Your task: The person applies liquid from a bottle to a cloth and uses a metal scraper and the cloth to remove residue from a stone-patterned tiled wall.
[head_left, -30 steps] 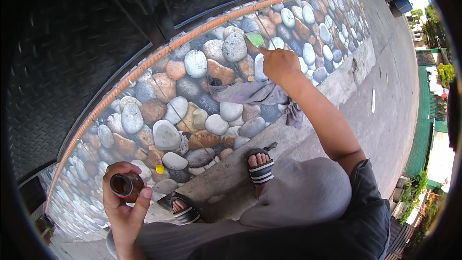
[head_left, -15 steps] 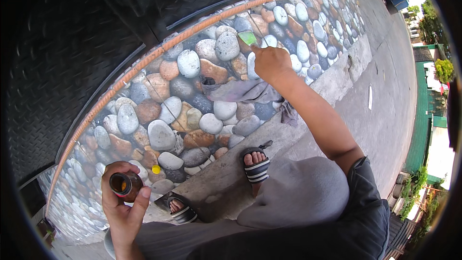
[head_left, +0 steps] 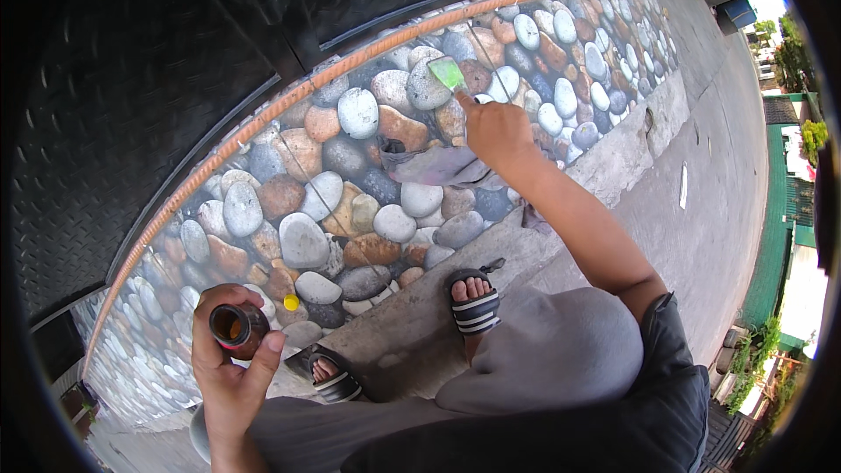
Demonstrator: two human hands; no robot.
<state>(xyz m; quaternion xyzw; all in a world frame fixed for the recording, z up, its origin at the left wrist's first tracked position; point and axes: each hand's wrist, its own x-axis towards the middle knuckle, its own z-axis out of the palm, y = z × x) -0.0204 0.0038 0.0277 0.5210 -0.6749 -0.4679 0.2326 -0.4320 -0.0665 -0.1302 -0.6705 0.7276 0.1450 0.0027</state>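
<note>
My left hand (head_left: 229,377) is closed around a small brown glass bottle (head_left: 248,330), uncapped, its mouth toward me. My right hand (head_left: 498,131) stretches out, fingers closed on a scraper with a flat green blade (head_left: 447,73). The blade lies at the pebble-patterned floor surface (head_left: 302,241); whether its edge touches cannot be made out. Just below the right hand, a crumpled grey cloth (head_left: 442,166) lies on the pebble pattern. Near the left hand sits a small yellow cap (head_left: 291,302).
A terracotta-coloured rounded trim (head_left: 350,61) runs along the far edge, beside a black metal gate (head_left: 114,140). A concrete curb (head_left: 526,241) and grey pavement (head_left: 701,123) border the near right side. My striped sandals (head_left: 476,305) stand on the concrete.
The scraper's green blade has turned and shows more fully, slightly farther left over the stones. The left hand keeps the bottle. The whole view has shifted a little.
</note>
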